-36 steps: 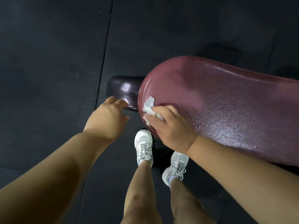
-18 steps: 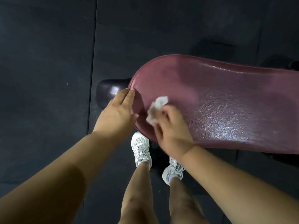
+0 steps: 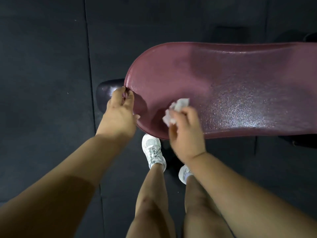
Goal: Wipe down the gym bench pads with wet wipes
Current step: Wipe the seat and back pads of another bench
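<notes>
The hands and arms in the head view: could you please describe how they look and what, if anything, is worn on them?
The left arm and right arm are bare as far as the frame shows, with no sleeves. The left hand and right hand wear no gloves. No watch, band or ring is visible, though the right hand is slightly blurred.

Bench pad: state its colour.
The pad is maroon, with a shiny pebbled texture; head view.

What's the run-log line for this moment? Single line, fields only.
phase: wiping | left hand: grips maroon bench pad end edge | right hand: holds crumpled wet wipe over pad
</notes>
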The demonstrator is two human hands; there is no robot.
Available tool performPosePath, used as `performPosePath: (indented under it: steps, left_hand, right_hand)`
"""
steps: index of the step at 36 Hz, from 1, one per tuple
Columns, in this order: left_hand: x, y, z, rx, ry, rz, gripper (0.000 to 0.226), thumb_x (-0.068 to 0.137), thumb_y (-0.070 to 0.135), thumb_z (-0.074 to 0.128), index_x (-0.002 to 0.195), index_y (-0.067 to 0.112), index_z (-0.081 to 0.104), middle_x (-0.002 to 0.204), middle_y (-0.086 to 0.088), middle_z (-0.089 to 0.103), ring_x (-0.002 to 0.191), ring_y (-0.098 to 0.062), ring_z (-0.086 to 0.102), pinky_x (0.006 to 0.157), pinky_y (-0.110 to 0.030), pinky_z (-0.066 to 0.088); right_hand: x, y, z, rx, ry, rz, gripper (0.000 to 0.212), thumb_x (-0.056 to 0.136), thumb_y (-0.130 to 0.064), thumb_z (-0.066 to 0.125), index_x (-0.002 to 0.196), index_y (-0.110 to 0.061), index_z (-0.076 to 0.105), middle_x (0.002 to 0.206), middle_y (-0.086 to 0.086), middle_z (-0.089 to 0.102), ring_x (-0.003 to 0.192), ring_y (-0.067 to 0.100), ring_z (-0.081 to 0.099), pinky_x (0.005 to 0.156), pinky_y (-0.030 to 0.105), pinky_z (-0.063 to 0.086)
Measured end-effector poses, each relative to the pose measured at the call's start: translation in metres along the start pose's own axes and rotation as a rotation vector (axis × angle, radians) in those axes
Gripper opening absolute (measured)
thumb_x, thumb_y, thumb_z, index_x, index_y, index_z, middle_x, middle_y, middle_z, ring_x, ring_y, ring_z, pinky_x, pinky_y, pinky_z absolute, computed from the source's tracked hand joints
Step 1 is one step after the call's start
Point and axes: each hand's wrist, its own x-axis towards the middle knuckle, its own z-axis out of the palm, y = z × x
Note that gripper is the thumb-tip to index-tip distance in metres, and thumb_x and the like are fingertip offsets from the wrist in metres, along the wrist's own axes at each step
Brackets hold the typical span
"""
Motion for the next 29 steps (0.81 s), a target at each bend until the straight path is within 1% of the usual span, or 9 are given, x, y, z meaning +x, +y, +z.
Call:
performPosePath:
  steps: [4,7,9,15,17,19,23,25,29]
  left_hand:
    - [-0.009,0.004,0.003,0.088,-0.027,0.036,0.059,0.093,0.02,0.057,0.144,0.006,0.032,0.154,-0.003,0.011,0.13,-0.026,0.022,0.1,-0.039,0.04]
    - [-0.015,0.008,0.006,0.107,-0.062,0.04,0.057,0.094,0.019,0.053,0.145,0.008,0.03,0.155,-0.001,0.006,0.134,-0.024,0.016,0.102,-0.04,0.038]
    - [-0.019,0.011,0.007,0.104,-0.082,0.04,0.056,0.095,0.019,0.05,0.146,0.01,0.029,0.156,0.001,0.004,0.137,-0.023,0.011,0.105,-0.039,0.035]
    - [-0.032,0.022,0.01,0.21,-0.221,0.059,0.055,0.095,0.019,0.049,0.145,0.009,0.028,0.157,-0.001,-0.004,0.141,-0.026,0.004,0.111,-0.039,0.027]
    - [-0.038,0.027,0.006,0.248,-0.283,0.061,0.051,0.095,0.022,0.052,0.14,0.009,0.034,0.156,-0.003,-0.003,0.139,-0.029,0.013,0.109,-0.041,0.031]
    - [-0.045,0.033,0.0,0.289,-0.346,0.059,0.047,0.094,0.024,0.054,0.136,0.01,0.041,0.153,-0.005,0.009,0.134,-0.029,0.025,0.106,-0.041,0.036]
    - [-0.064,0.044,-0.008,0.366,-0.435,0.083,0.05,0.09,0.029,0.059,0.135,0.014,0.043,0.142,-0.005,0.037,0.127,-0.026,0.039,0.102,-0.041,0.04]
    - [-0.077,0.051,-0.013,0.399,-0.464,0.069,0.051,0.09,0.031,0.059,0.135,0.014,0.043,0.141,-0.005,0.039,0.126,-0.025,0.041,0.102,-0.038,0.04]
    - [-0.109,0.074,-0.024,0.477,-0.482,0.063,0.05,0.091,0.036,0.057,0.136,0.016,0.043,0.141,-0.004,0.041,0.126,-0.023,0.043,0.101,-0.036,0.04]
  right_hand:
    - [-0.02,0.002,-0.001,-0.016,-0.16,-0.227,0.036,0.089,-0.017,0.041,0.114,-0.004,0.064,0.114,0.012,0.05,0.088,0.037,0.058,0.065,0.046,0.055]
    - [-0.016,0.028,-0.023,-0.056,-0.323,-0.346,0.04,0.097,-0.028,0.032,0.113,-0.009,0.064,0.116,0.002,0.04,0.092,0.033,0.056,0.065,0.044,0.056]
    - [-0.016,0.049,-0.038,-0.119,-0.362,-0.36,0.037,0.091,-0.022,0.038,0.113,-0.008,0.063,0.116,0.006,0.041,0.092,0.035,0.056,0.065,0.046,0.055]
    - [-0.034,0.069,-0.065,-0.18,-0.271,-0.089,0.036,0.076,0.003,0.064,0.11,-0.008,0.062,0.111,0.012,0.051,0.09,0.035,0.057,0.059,0.036,0.052]
    - [-0.037,0.064,-0.067,-0.202,-0.257,0.019,0.036,0.078,0.002,0.063,0.112,-0.008,0.061,0.112,0.01,0.051,0.09,0.033,0.056,0.059,0.033,0.047]
    - [-0.036,0.058,-0.069,-0.243,-0.28,0.112,0.034,0.083,-0.002,0.059,0.116,-0.008,0.058,0.116,0.008,0.047,0.093,0.03,0.053,0.062,0.032,0.044]
    - [-0.027,0.045,-0.089,-0.346,-0.473,0.27,0.038,0.088,-0.008,0.056,0.126,-0.011,0.049,0.124,0.006,0.039,0.101,0.027,0.052,0.079,0.036,0.05]
    - [-0.026,0.042,-0.106,-0.363,-0.597,0.313,0.037,0.09,-0.008,0.055,0.126,-0.01,0.049,0.127,0.008,0.041,0.105,0.028,0.053,0.086,0.038,0.05]
    - [-0.039,0.043,-0.149,-0.384,-0.708,0.239,0.028,0.092,-0.014,0.051,0.12,-0.015,0.057,0.13,0.011,0.044,0.109,0.03,0.053,0.091,0.039,0.046]
